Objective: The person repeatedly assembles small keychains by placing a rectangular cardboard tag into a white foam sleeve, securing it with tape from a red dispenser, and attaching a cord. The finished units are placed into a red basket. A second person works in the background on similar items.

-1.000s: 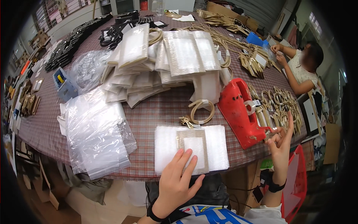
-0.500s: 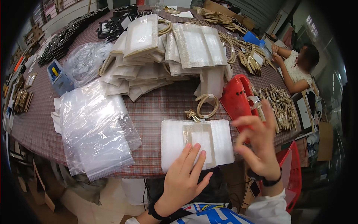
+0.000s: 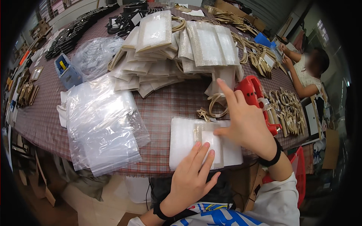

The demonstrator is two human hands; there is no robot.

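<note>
A white foam sheet (image 3: pixel 181 145) lies flat at the table's near edge, with a flat beige-edged piece bearing a white panel (image 3: pixel 212 140) on its middle. My left hand (image 3: pixel 188 182) rests its outstretched fingertips on that panel. Over the right side of the sheet is my right hand (image 3: pixel 249 122), fingers spread and pointing away, thumb close to the panel. Whether its fingertips carry anything small cannot be made out. Just beyond the sheet are gold-coloured metal fittings (image 3: pixel 204 114) and a coiled beige cord (image 3: pixel 215 109). Partly behind my right hand stands a red tape dispenser (image 3: pixel 249 88).
Foam-wrapped packets (image 3: pixel 154 34) are piled at the back middle. Clear plastic bags (image 3: pixel 103 128) lie at left, beside a blue-grey holder (image 3: pixel 68 71). Beige cords (image 3: pixel 284 109) lie at right. A co-worker (image 3: pixel 311 71) sits at the far right; a red basket (image 3: pixel 299 173) is below.
My right hand has moved left and away from me, from beside the sheet to above it, its curled fingers straightening. My left hand stays on the panel. The view has shifted slightly.
</note>
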